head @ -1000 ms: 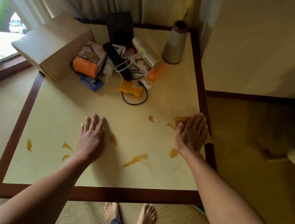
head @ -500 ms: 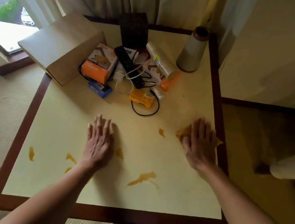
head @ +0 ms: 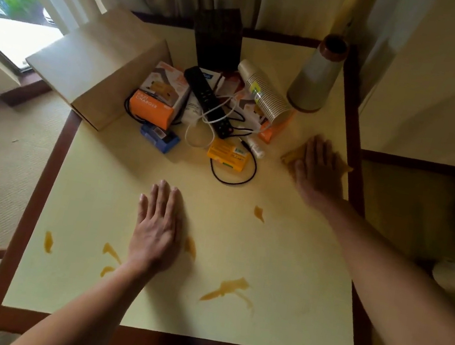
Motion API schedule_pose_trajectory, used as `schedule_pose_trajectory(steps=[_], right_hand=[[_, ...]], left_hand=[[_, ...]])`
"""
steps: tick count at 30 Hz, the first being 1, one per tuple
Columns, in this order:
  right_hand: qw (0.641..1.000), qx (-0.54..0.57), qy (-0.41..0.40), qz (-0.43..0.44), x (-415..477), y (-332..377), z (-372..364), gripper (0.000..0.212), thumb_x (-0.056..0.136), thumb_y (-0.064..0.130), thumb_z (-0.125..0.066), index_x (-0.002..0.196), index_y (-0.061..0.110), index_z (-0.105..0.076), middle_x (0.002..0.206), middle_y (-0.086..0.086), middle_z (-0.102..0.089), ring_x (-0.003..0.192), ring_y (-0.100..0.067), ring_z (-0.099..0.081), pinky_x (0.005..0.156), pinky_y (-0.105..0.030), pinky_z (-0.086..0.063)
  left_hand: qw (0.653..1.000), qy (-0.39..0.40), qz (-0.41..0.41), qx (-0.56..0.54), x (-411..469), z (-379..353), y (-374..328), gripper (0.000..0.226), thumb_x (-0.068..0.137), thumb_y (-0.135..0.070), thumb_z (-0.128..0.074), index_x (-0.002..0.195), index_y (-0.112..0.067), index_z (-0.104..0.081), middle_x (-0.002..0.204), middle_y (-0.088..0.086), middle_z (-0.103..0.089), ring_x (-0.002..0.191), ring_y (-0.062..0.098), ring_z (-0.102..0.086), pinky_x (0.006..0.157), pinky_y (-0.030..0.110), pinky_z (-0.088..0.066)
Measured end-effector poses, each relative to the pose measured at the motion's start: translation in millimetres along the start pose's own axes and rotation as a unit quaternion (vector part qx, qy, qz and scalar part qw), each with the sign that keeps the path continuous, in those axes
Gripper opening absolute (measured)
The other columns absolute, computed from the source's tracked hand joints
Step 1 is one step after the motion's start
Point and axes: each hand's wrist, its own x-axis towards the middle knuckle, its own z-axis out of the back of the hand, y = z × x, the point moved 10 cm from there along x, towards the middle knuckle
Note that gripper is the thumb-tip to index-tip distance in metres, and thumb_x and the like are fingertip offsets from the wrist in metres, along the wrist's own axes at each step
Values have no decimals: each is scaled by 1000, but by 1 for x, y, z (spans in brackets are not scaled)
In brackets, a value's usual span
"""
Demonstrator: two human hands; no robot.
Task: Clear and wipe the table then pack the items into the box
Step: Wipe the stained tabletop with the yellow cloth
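Observation:
The cream table [head: 282,253] with a dark wood border carries several orange-brown smears, among them one [head: 226,287] near the front and one [head: 259,213] at the middle right. My right hand [head: 318,173] lies flat on a yellowish cloth [head: 288,157] by the right edge, pressing it onto the table. My left hand [head: 157,229] rests flat on the middle of the table, fingers apart, holding nothing. A cardboard box [head: 95,66] lies on its side at the back left corner.
A pile sits at the back centre: orange charger box [head: 158,95], black remote [head: 207,100], stack of paper cups [head: 263,92], yellow box [head: 227,154], blue box [head: 159,136], black cable [head: 235,173]. A dark box [head: 217,36] and a cone-shaped vase [head: 316,73] stand behind.
My right hand has slid the cloth away from me along the right edge, and the smears that were near that edge are gone. My left hand stays in place.

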Motion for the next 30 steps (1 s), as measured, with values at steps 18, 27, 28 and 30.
schedule_pose_trajectory(steps=[18,27,28,30], right_hand=[[995,-48,31,85,-188,23,-36,72,99,48,-22,162,16,-8,170,-8,-1,157,-29,-4,126,-51,-8],[995,15,19,96,-172,152,-45,69,102,47,-15,162,15,-2,170,-7,7,156,-29,10,126,-50,4],[990,18,34,136,-198,173,-54,68,104,50,-16,162,17,-3,170,-5,7,156,-27,11,126,-50,3],[984,16,40,175,-235,168,-62,67,105,51,-22,162,19,-7,171,-1,3,157,-25,7,126,-51,-6]], left_hand=[[1000,-7,2,1,1,4,0,61,110,-35,-15,164,-14,2,170,12,13,157,29,17,128,50,4],[1000,-19,-4,5,2,3,5,62,108,-39,-8,164,-13,-2,171,12,8,158,28,13,128,49,4],[1000,-19,-5,7,3,2,6,61,109,-37,-10,164,-13,-3,171,12,8,158,28,13,128,50,2],[1000,-21,-5,4,2,0,5,59,110,-34,-15,164,-12,-4,171,12,8,158,28,12,128,52,-1]])
